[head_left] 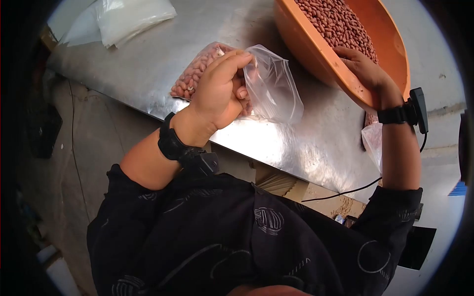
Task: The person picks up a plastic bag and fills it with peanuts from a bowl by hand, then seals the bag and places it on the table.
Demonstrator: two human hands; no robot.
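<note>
My left hand point(219, 91) is closed on a clear plastic bag point(276, 91), gripping it near the mouth. The bag lies on its side on the metal table, its open end spread toward the right. Reddish-brown peanuts point(190, 81) fill its left end. My right hand point(363, 71) reaches over the near rim of an orange basin point(316, 49). Its fingers lie against the loose peanuts point(340, 24) inside, and the fingertips are partly hidden by the basin wall and the nuts.
A stack of clear plastic bags point(131, 19) lies at the table's far left. Another plastic bag point(374, 140) with reddish contents sits below the basin, partly behind my right forearm. The metal table's point(276, 153) front edge runs diagonally before me. A black cable point(340, 195) hangs by my right arm.
</note>
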